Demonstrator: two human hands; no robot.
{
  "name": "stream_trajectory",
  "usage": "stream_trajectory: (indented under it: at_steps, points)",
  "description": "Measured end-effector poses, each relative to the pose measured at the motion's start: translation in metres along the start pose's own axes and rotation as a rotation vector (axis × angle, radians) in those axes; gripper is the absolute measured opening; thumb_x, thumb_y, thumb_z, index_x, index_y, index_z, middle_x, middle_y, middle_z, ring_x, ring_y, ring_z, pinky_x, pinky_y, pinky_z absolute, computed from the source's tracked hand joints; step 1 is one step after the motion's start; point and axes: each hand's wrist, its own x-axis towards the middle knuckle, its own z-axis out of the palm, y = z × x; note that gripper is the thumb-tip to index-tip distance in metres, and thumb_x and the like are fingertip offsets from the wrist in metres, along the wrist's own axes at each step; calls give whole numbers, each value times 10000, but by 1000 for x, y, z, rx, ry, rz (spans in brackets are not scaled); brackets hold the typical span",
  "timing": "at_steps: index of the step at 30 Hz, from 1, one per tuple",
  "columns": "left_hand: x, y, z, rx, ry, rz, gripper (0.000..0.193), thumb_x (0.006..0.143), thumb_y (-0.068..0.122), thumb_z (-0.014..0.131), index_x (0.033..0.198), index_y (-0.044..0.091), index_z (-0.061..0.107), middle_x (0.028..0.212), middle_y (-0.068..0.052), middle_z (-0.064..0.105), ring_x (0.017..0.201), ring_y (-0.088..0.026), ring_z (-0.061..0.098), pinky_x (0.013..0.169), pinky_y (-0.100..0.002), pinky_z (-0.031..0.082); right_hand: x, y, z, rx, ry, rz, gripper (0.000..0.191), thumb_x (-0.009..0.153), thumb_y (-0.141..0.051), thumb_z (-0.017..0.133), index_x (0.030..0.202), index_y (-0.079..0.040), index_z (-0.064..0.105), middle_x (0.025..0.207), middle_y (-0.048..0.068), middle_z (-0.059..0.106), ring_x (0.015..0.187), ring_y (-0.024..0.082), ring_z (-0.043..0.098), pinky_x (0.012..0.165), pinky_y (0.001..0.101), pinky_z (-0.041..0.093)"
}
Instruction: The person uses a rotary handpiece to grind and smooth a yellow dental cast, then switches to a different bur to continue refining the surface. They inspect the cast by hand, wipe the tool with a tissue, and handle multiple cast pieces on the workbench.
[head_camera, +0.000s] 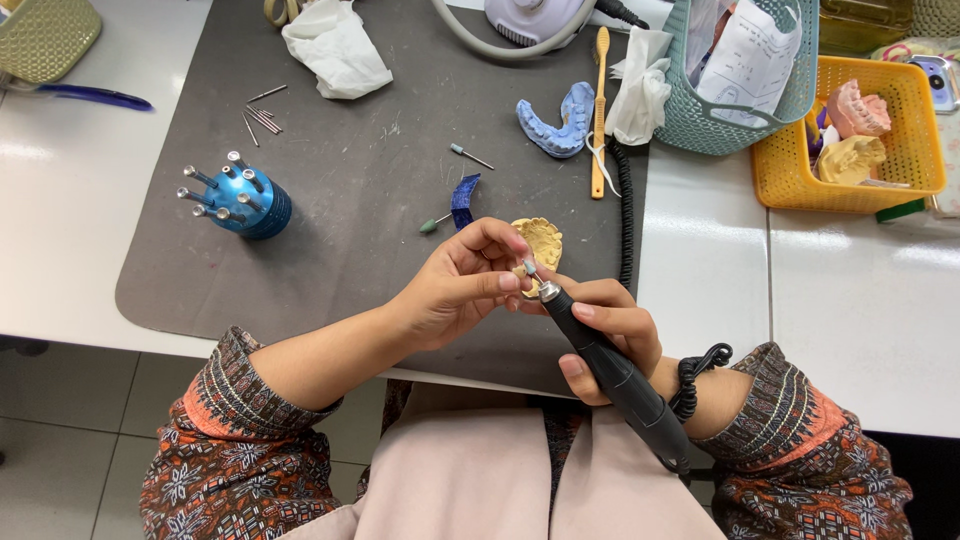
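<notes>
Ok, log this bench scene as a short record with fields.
left hand: pinches a yellow dental cast
right hand: grips a black rotary handpiece, its tip at the cast
mat: grey work mat under both hands
left of hands: blue bur stand with burs upright
far side: blue dental cast, wooden toothbrush
right: yellow basket holding casts

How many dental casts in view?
4: a yellow cast in the left hand, a blue cast on the grey mat, and pink and yellow casts in the yellow basket. More may be hidden there.
</notes>
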Motion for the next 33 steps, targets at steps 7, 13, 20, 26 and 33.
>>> stream_trajectory:
  at_steps: [7,13,20,26,33]
  points:
    - [1,3,4,1,22,-26,181,979,20,713,1075,110,589,1135,-78,646,1059,-149,662,849,-287,572,1,0,0,35,10,1,429,1044,-62,563,1407,-30,334,1308,214,457,1440,476,484,1076,570,534]
    - [1,4,4,-3,16,-15,169,971,24,725,1042,114,600,1117,-40,638,1088,-152,666,852,-293,567,2,0,1,23,23,-6,424,1044,-68,561,1403,-32,339,1310,217,465,1400,445,531,1076,558,537]
    - [1,5,4,17,31,-37,173,971,44,727,1059,110,594,1138,-91,674,1069,-158,670,864,-305,564,1,1,2,-20,46,-19,419,1033,-77,566,1387,-17,350,1275,219,494,1358,422,580,1067,533,549]
    - [2,5,4,37,32,-18,184,964,48,735,1069,103,594,1133,-87,673,1051,-161,672,878,-320,574,-1,2,3,-26,53,-13,417,1024,-62,558,1383,-4,355,1295,236,484,1387,440,540,1068,534,545]
    - [2,4,4,46,40,-12,191,966,50,739,1079,99,593,1114,-82,662,1032,-156,669,878,-319,574,-1,3,2,-34,45,-3,427,1015,-48,560,1388,-1,357,1308,244,492,1385,427,550,1066,528,547]
